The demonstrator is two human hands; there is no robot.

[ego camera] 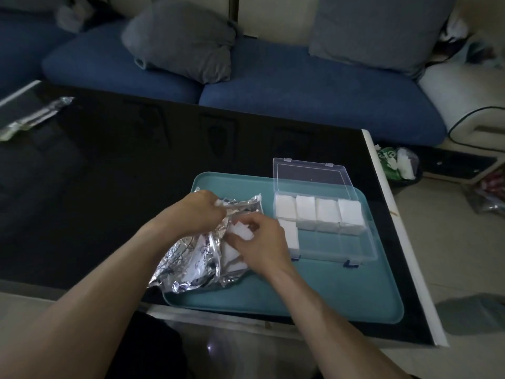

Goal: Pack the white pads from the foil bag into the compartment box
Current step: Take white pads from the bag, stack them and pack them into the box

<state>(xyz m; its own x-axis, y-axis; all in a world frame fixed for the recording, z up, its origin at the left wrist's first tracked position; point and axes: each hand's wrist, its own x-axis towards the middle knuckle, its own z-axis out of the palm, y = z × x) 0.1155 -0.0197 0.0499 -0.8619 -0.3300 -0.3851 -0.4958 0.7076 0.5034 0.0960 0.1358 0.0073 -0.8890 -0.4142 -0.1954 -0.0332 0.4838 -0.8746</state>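
Head view of a person at a dark glass table (109,187). The crumpled foil bag (191,258) lies on the left part of a teal tray (314,291), its mouth turned toward the far side. The left hand (196,214) grips the bag's upper edge with curled fingers, holding the mouth up. The right hand (262,242) is at the bag's opening, its fingers curled round a white pad (241,232) that sits partly out of the foil; further white pads show inside the bag just below that hand.

The clear compartment box (328,242) stands on the right part of the tray, just beside the right hand, with its lid (311,176) folded open and lying flat on the far side. The far row of the box holds four stacks of white pads (319,212), one per compartment, set side by side. In the near row the leftmost compartment holds one more stack (291,236), partly hidden by the right hand; the remaining near compartments show only clear plastic.

Beyond the table stands a blue sofa (273,86) bearing grey cushions (185,39). A second foil wrapper (35,116) lies at the table's far left edge.
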